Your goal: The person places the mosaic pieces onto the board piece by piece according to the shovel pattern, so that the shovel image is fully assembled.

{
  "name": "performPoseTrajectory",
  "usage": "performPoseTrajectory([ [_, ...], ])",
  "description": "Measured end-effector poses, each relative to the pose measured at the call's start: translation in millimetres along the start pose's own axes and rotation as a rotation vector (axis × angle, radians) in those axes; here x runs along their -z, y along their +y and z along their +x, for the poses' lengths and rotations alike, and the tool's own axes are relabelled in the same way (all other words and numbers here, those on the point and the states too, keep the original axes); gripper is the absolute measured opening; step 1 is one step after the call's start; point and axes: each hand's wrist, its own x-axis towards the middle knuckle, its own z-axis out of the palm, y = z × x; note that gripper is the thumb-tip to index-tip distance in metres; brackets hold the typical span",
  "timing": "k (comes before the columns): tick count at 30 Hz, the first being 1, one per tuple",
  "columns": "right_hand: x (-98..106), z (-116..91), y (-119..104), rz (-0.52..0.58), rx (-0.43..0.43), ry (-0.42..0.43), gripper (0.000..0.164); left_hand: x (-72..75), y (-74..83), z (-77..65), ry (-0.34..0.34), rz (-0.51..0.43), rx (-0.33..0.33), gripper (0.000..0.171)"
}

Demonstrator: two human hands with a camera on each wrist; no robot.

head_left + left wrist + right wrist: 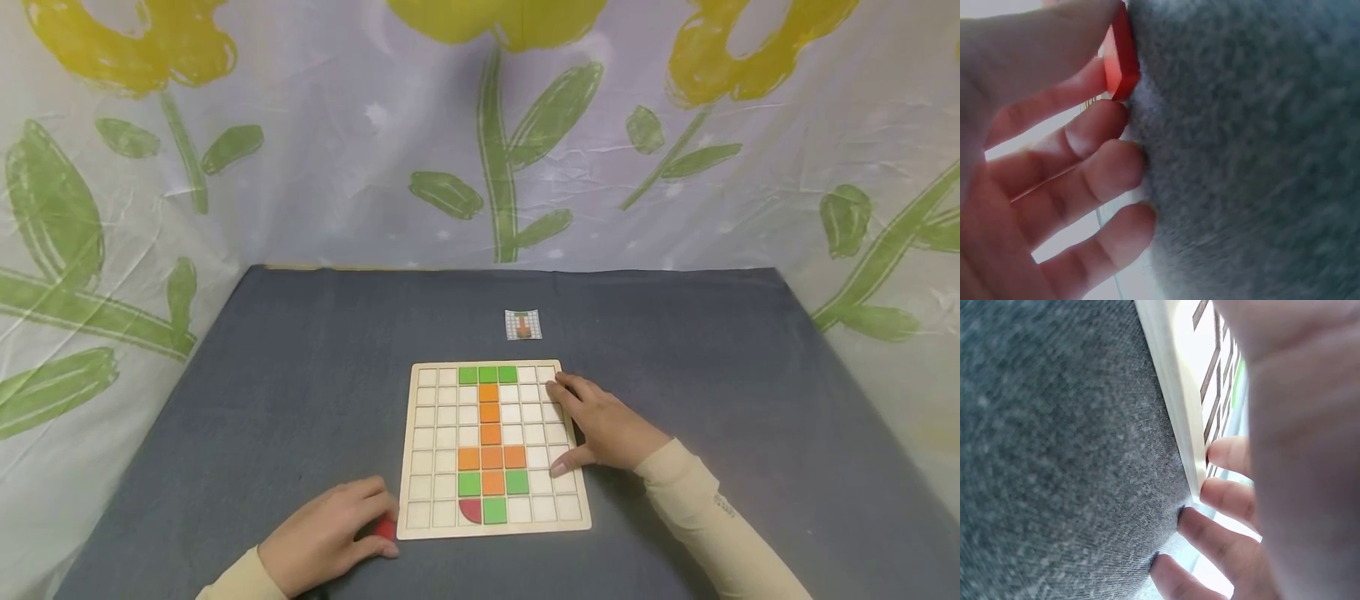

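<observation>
Just off the near left corner of the wooden grid board [429,364], my left hand [330,529] pinches a red tile [386,528] between thumb and forefinger. In the left wrist view the red tile [1122,56] sits low at the cloth, its far end hidden by the thumb; the other fingers are loosely bent. My right hand [609,425] rests along the board's right side, thumb and fingertips on it. The right wrist view shows two fingertips at the board's rim [1175,394] and two on the cloth. Green tiles [488,375], orange tiles [490,412] and a dark red quarter-round tile [470,510] lie in the grid.
A small picture card [522,325] with a coloured grid pattern lies beyond the board. Dark grey cloth [300,375] covers the table. A hanging sheet with painted flowers [337,167] closes off the back and both sides.
</observation>
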Motion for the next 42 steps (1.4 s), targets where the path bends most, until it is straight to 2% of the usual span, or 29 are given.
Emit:
performPoseTrajectory([
  [3, 0, 0, 0, 0.005, -0.007, -0.008, 0.114, 3.4, -1.7, 1.3, -0.008, 0.013, -0.003, 0.029],
  [10, 2, 0, 0, 0.013, -0.007, -0.01, 0.113, 9.8, -6.7, 0.1, -0.024, -0.019, -0.086, 0.035],
  [16, 2, 0, -1, 0.012, -0.001, -0.018, 0.114, 9.6, -2.3, -1.9, -0.091, -0.08, -0.021, 0.031],
  [21, 2, -1, -2, 0.009, 0.002, -0.016, 0.113, 6.3, 2.1, -2.9, -0.081, -0.088, 0.004, 0.03],
  [26, 2, -1, -2, 0.006, 0.003, -0.012, 0.113, 5.6, 4.7, -2.1, -0.102, -0.098, 0.034, 0.027],
  [30, 3, -1, -1, 0.011, 0.002, -0.011, 0.113, 7.9, 6.0, -1.6, -0.142, -0.15, 0.048, 0.027],
  [34, 2, -1, -1, 0.009, 0.003, -0.008, 0.113, 10.7, 6.0, -1.1, -0.186, -0.204, 0.092, 0.03],
  [39, 1, -1, 0, 0.011, 0.004, -0.01, 0.113, 15.4, 2.2, -3.5, -0.183, -0.165, 0.115, 0.034],
  [42, 1, -1, -1, 0.011, 0.001, -0.009, 0.113, 22.1, -0.8, -3.7, -0.148, -0.129, 0.088, 0.034],
])
